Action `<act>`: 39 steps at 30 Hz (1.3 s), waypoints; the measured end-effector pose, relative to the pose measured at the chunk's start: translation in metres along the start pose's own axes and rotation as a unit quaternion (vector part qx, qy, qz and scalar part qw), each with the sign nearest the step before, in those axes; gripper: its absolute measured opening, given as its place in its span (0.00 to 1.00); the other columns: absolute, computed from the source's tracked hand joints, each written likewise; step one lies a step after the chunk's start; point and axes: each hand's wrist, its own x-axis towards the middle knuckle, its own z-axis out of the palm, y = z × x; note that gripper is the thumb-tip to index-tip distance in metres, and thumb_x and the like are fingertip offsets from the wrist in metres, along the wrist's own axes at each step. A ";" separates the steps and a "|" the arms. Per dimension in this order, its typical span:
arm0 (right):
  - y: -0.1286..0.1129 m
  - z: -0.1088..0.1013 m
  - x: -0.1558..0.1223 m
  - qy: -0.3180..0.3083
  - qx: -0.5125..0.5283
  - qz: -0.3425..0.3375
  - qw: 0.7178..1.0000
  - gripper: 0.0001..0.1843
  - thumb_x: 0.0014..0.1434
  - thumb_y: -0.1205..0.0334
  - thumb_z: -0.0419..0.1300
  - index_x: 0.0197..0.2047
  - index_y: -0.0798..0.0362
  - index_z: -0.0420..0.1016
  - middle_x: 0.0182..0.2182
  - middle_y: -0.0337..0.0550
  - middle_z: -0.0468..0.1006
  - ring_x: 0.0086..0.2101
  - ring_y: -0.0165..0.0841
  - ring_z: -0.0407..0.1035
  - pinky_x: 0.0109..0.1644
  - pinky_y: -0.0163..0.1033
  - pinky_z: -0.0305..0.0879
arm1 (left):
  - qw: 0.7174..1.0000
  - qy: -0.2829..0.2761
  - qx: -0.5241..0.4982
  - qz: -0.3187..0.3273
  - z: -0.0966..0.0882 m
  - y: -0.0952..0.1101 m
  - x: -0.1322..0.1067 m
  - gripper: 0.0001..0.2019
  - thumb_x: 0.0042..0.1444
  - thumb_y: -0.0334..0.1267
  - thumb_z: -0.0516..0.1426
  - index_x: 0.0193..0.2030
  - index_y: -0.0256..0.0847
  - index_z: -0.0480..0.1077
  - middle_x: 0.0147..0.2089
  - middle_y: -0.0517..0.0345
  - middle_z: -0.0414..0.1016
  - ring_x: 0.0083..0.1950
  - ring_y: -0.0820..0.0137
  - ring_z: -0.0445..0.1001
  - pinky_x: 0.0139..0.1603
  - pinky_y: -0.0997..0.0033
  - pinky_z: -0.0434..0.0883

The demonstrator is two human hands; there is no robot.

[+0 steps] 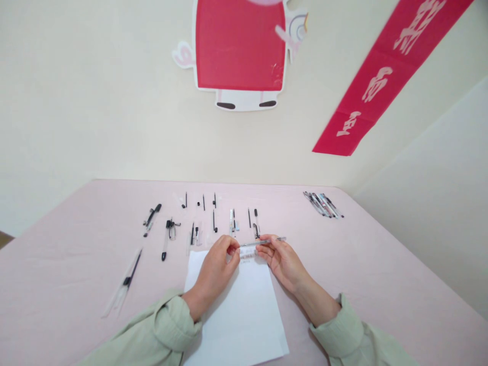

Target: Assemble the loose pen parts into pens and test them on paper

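Head view: left fingers (232,244) and right fingers (276,245) pinch a clear tube (253,243) over paper (241,310), pen parts (255,212) lying just beyond

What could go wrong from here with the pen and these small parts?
The clear pen, pinched between the left hand and right hand above the white paper, might slip and drop. The right hand could also nudge the pen parts just beyond it. The small loose black piece might roll away.
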 end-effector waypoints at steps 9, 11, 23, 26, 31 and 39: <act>0.001 0.002 -0.002 0.004 -0.018 -0.002 1.000 0.16 0.50 0.51 0.70 0.35 0.56 0.80 0.33 0.44 0.81 0.32 0.29 0.76 0.40 0.33 0.72 | 1.000 0.008 -0.021 -0.009 0.000 0.001 0.001 0.02 0.56 0.32 0.51 0.33 0.42 0.63 0.32 0.60 0.67 0.36 0.67 0.68 0.39 0.67 0.65; 0.001 0.002 -0.002 0.006 -0.027 -0.005 1.000 0.17 0.50 0.50 0.69 0.35 0.56 0.79 0.33 0.44 0.81 0.32 0.29 0.76 0.40 0.33 0.72 | 1.000 0.008 -0.018 -0.007 0.000 0.001 0.001 0.02 0.55 0.32 0.51 0.33 0.42 0.63 0.32 0.60 0.67 0.35 0.67 0.67 0.38 0.67 0.65; 0.003 0.000 -0.001 0.029 -0.076 -0.027 0.996 0.21 0.49 0.46 0.68 0.35 0.57 0.79 0.30 0.46 0.82 0.29 0.30 0.77 0.33 0.31 0.72 | 1.000 0.010 0.003 0.011 -0.002 0.004 0.002 0.04 0.53 0.31 0.50 0.30 0.43 0.61 0.30 0.60 0.65 0.34 0.66 0.66 0.37 0.67 0.64; 0.002 0.001 -0.001 0.033 -0.072 -0.031 0.996 0.20 0.49 0.46 0.69 0.35 0.57 0.79 0.31 0.46 0.82 0.29 0.31 0.77 0.32 0.31 0.72 | 1.000 0.005 0.004 -0.001 -0.001 0.004 0.001 0.04 0.53 0.31 0.50 0.31 0.43 0.62 0.31 0.60 0.66 0.35 0.66 0.67 0.37 0.66 0.64; 0.003 0.000 -0.001 0.031 -0.071 -0.033 0.996 0.20 0.51 0.47 0.68 0.35 0.57 0.79 0.32 0.48 0.82 0.30 0.31 0.77 0.34 0.32 0.73 | 1.000 -0.002 0.010 -0.005 0.000 0.003 0.001 0.03 0.54 0.31 0.50 0.32 0.43 0.62 0.32 0.60 0.66 0.36 0.66 0.68 0.39 0.65 0.65; 0.003 0.000 -0.002 0.016 -0.073 -0.032 0.997 0.19 0.51 0.47 0.68 0.35 0.56 0.79 0.34 0.47 0.82 0.31 0.31 0.77 0.37 0.34 0.72 | 1.000 0.003 0.011 -0.009 -0.001 0.004 0.001 0.03 0.54 0.31 0.50 0.31 0.42 0.62 0.30 0.61 0.67 0.34 0.67 0.68 0.37 0.67 0.65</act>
